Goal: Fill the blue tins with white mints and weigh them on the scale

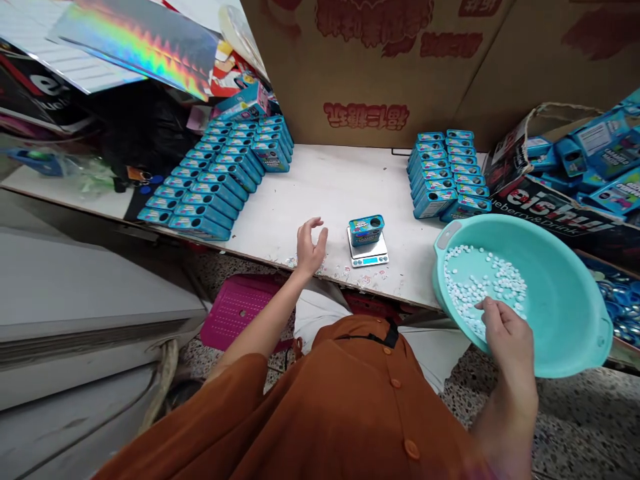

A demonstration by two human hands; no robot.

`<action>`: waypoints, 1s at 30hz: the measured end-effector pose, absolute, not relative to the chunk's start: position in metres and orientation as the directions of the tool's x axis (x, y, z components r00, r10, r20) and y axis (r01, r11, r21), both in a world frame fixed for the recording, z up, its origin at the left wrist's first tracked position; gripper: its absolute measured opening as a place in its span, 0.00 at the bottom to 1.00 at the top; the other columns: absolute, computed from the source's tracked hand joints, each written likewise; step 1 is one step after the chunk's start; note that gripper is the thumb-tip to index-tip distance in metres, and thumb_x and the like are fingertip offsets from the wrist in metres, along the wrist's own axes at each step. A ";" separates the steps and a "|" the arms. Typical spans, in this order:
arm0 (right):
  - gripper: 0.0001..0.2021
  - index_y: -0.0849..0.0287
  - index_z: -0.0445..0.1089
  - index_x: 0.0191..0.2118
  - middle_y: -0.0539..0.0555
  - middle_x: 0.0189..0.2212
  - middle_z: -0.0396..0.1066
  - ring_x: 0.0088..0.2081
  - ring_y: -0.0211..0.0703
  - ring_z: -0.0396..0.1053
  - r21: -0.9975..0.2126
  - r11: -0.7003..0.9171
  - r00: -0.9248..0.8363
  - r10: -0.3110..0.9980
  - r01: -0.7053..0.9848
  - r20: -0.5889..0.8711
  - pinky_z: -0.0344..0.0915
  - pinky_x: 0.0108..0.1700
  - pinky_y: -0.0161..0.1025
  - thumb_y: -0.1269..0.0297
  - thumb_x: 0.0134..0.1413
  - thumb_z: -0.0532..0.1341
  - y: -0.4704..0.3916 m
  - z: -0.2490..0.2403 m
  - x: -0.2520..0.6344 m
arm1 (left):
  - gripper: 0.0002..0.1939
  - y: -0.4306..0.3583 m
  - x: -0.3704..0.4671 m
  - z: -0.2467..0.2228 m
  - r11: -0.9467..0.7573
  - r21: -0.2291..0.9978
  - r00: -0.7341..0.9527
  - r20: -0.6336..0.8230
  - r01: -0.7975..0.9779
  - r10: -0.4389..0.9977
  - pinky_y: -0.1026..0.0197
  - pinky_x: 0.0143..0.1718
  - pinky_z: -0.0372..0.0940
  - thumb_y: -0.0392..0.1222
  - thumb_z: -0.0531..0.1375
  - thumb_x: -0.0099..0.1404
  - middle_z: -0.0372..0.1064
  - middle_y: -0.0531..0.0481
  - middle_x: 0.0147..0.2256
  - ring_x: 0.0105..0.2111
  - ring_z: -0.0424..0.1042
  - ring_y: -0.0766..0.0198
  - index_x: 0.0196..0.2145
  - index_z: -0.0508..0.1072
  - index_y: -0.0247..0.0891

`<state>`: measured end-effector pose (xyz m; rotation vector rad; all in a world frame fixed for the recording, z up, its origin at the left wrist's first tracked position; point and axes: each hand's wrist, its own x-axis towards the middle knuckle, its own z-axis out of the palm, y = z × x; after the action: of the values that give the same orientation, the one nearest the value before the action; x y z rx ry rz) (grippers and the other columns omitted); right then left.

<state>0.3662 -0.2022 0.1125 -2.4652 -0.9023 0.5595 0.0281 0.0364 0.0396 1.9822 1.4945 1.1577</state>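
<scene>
My left hand (311,247) hovers over the table's front part with fingers apart and nothing between them. To its right, a blue box (367,230) with a dark round opening on top stands on a small silver scale (369,253) with a lit display. My right hand (507,333) is over the near left side of a turquoise basin (560,293), its thumb and fingers pressed together. Whether anything is pinched in them is too small to tell. Small white round pieces (509,280) lie in the basin around and beyond those fingertips.
Rows of blue boxes (215,177) stand on the table (335,180) at left, and more (447,170) at right. A carton (550,207) holds jumbled blue boxes. A large cardboard box (370,80) forms the back. Below the table edge is a pink stool (240,310).
</scene>
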 end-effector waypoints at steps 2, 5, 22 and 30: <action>0.22 0.56 0.74 0.34 0.56 0.33 0.75 0.35 0.50 0.67 -0.533 -0.685 0.700 0.679 0.496 -0.221 0.58 0.35 0.40 0.46 0.56 0.50 -0.204 0.112 0.368 | 0.17 0.030 0.019 0.029 -0.287 0.735 0.026 0.345 0.614 0.938 0.52 0.54 0.61 0.50 0.48 0.71 0.69 0.43 0.48 0.51 0.67 0.59 0.52 0.63 0.40; 0.21 0.56 0.74 0.35 0.56 0.34 0.75 0.35 0.51 0.68 -0.516 -0.702 0.708 0.667 0.491 -0.232 0.59 0.36 0.42 0.46 0.56 0.50 -0.205 0.110 0.371 | 0.17 0.021 0.011 0.017 -0.234 0.751 -0.055 0.338 0.618 0.939 0.53 0.54 0.61 0.51 0.47 0.72 0.69 0.43 0.47 0.50 0.67 0.59 0.50 0.65 0.39; 0.20 0.54 0.73 0.36 0.54 0.31 0.74 0.36 0.52 0.69 -0.458 -0.779 0.727 0.598 0.428 -0.338 0.58 0.35 0.41 0.45 0.56 0.51 -0.204 0.104 0.379 | 0.16 0.014 0.012 0.003 -0.321 0.703 0.031 0.392 0.635 0.920 0.52 0.53 0.60 0.49 0.49 0.71 0.70 0.44 0.45 0.49 0.66 0.57 0.47 0.68 0.38; 0.18 0.58 0.73 0.33 0.49 0.21 0.63 0.26 0.40 0.60 -0.709 -0.647 0.703 0.641 0.279 -0.308 0.53 0.28 0.36 0.46 0.54 0.58 -0.200 0.108 0.369 | 0.31 0.026 0.053 0.026 -0.409 0.720 0.181 0.375 0.561 0.909 0.49 0.57 0.58 0.57 0.65 0.57 0.67 0.41 0.51 0.54 0.63 0.52 0.52 0.65 0.39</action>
<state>0.3694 -0.2004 0.1080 -2.2647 -0.6989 0.7310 0.0531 0.0262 0.0258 2.0427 1.3813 1.1110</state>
